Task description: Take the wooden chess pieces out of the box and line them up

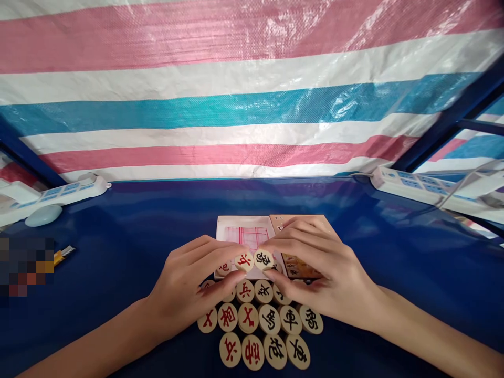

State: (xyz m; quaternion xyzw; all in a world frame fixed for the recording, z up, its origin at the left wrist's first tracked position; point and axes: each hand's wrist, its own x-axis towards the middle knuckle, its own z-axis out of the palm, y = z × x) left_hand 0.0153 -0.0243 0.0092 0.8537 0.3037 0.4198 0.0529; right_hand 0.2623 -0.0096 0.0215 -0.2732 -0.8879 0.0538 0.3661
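My left hand (192, 278) pinches a round wooden piece with a red character (244, 261) between thumb and fingers. Close beside it, my right hand (315, 262) pinches a piece with a black character (263, 260). Both pieces are held over the near part of an open white box (222, 231), which has a red-lined sheet inside and a few pieces near its front corners. Several more pieces lie in rows nearer me, red characters such as one piece (230, 349) on the left and black ones such as another (298, 352) on the right. My hands partly cover the upper row.
The printed box lid (303, 266) lies right of the white box, partly under my right hand. Power strips (59, 197) (425, 186) stand at both back corners of the blue table (149, 220). A pale mouse (43, 216) and a yellow cutter (63, 255) are at the left.
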